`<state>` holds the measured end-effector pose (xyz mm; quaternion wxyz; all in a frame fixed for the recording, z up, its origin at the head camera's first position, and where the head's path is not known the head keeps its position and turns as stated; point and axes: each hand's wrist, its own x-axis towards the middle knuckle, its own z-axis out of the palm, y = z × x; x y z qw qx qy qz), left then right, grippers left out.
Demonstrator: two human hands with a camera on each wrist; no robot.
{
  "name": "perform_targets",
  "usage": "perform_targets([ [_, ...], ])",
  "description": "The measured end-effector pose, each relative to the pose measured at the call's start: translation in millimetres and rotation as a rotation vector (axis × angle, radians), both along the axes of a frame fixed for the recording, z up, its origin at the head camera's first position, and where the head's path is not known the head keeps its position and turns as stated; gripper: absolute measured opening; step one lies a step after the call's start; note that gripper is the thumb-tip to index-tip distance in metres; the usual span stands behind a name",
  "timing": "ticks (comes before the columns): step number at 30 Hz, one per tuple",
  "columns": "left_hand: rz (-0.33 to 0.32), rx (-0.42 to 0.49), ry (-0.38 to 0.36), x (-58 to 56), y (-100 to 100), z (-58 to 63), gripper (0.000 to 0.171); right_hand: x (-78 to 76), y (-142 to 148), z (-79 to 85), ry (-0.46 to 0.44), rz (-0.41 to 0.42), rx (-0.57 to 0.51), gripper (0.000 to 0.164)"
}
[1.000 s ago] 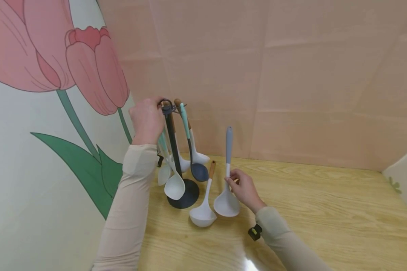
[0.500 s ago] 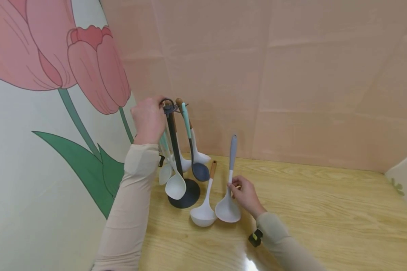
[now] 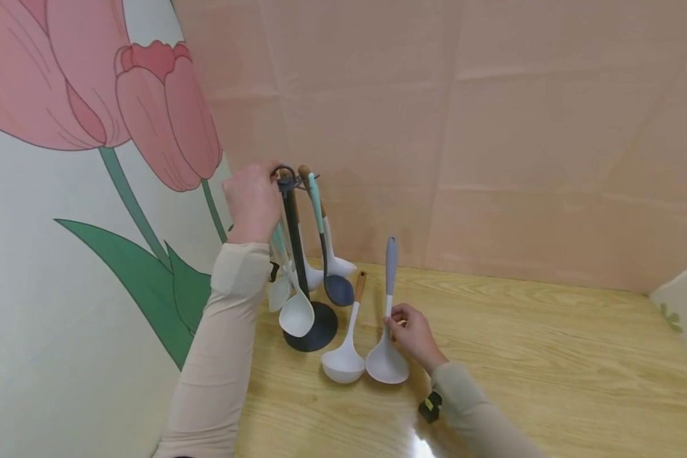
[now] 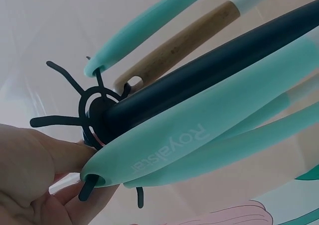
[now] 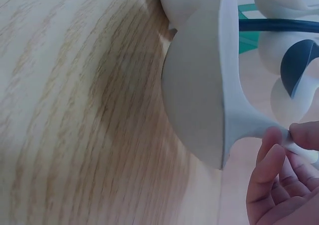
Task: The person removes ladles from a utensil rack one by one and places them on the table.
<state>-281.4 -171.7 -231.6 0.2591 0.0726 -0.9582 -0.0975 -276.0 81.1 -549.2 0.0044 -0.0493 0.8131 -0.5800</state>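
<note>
My left hand (image 3: pixel 252 203) holds the top of a black utensil stand (image 3: pixel 294 238); in the left wrist view its thumb and fingers (image 4: pixel 75 158) pinch close to the hooked ring. Mint-handled (image 4: pixel 159 135) and wooden-handled (image 4: pixel 184 41) utensils hang there. Lower down, my right hand (image 3: pixel 415 337) pinches the white neck of a ladle with a grey-blue handle (image 3: pixel 391 267). That ladle is upright, its bowl (image 5: pixel 199 85) low over the table; whether it touches the wood I cannot tell. Just left of it sits a white ladle with a wooden handle (image 3: pixel 343 366).
From the stand hang a dark blue spoon (image 3: pixel 339 291), a white spoon (image 3: pixel 296 317) and other white utensils. The round black base (image 3: pixel 323 331) rests on the wooden table (image 3: pixel 549 369). A tulip-painted wall (image 3: pixel 166 121) rises at the left, pinkish sheeting (image 3: pixel 492 159) behind.
My right hand has lowered the grey-blue-handled ladle and brought it slightly right and nearer to me, beside the wooden-handled one. My left hand stays on top of the stand.
</note>
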Motion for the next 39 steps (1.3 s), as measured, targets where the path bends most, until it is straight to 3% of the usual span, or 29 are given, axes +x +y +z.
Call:
perform_targets([
  [22,0.009,-0.013,-0.021,0.5,-1,0.8,0.034,-14.6,1,-7.5,-0.132,0.024,0.030,0.016],
  [32,-0.018,-0.003,0.035,1.0,-1,-0.6,0.032,-16.1,-1,-12.0,-0.284,0.058,0.052,0.017],
  [39,-0.025,-0.002,0.059,0.4,-1,-1.5,0.031,-16.2,-1,-17.7,-0.316,0.072,0.024,0.015],
])
